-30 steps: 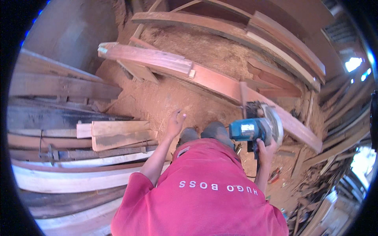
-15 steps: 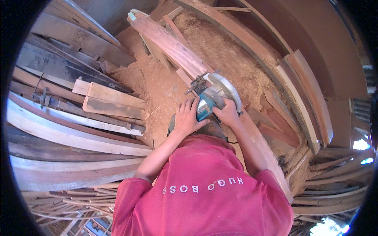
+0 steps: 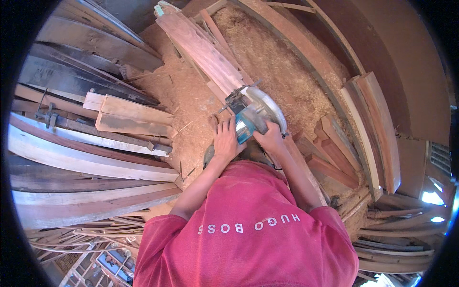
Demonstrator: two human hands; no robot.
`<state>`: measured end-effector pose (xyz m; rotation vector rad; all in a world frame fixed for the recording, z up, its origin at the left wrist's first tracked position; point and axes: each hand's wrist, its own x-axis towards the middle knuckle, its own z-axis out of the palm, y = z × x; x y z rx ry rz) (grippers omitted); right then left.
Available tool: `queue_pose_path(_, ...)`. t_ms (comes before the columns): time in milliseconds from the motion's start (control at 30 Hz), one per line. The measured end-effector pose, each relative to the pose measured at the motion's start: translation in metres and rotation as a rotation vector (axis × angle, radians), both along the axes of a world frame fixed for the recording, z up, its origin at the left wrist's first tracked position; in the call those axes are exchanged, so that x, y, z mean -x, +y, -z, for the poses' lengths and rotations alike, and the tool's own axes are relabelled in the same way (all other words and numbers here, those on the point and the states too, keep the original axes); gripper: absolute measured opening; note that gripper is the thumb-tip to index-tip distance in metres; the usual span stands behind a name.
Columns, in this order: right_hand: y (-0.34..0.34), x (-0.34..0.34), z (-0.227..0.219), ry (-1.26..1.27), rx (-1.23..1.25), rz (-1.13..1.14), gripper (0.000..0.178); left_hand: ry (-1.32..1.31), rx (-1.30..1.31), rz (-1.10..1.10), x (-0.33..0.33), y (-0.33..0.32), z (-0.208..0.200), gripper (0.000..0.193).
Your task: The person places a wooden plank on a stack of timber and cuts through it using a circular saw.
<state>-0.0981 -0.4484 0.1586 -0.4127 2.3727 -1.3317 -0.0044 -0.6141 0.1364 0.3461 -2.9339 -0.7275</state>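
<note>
A teal circular saw (image 3: 246, 125) with a pale metal blade guard (image 3: 267, 106) rests on a long reddish wooden plank (image 3: 205, 55). My right hand (image 3: 270, 139) is wrapped round the saw's rear handle. Against the near left end of the teal motor housing lies my left hand (image 3: 226, 139), its fingers along the side and its thumb at the near edge. The saw's front base sits across the plank, which runs from the far left toward my right side. Guard and base hide the blade and its contact with the wood.
Sawdust (image 3: 282, 71) covers the ground around the plank. Stacked curved boards (image 3: 95, 155) fill the left side, with a metal bar clamp (image 3: 50, 117) among them. A long curved beam (image 3: 299, 45) and upright boards (image 3: 380, 129) stand to the right. Short offcuts (image 3: 334, 148) lie nearer.
The saw and both hands appear slightly further left, and the surroundings have shifted a little too. Both hands stay on the saw.
</note>
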Motion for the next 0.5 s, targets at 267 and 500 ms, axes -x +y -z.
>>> queue_pose_path(267,-0.007,0.005,0.004,0.025,-0.001,-0.022,0.05,-0.098,0.03,0.017,0.007,-0.007,-0.001,0.113)
queue_pose_path(500,-0.01,0.008,-0.009,0.021,-0.06,-0.032,0.053,-0.091,0.065,0.05,0.012,-0.011,0.002,0.11)
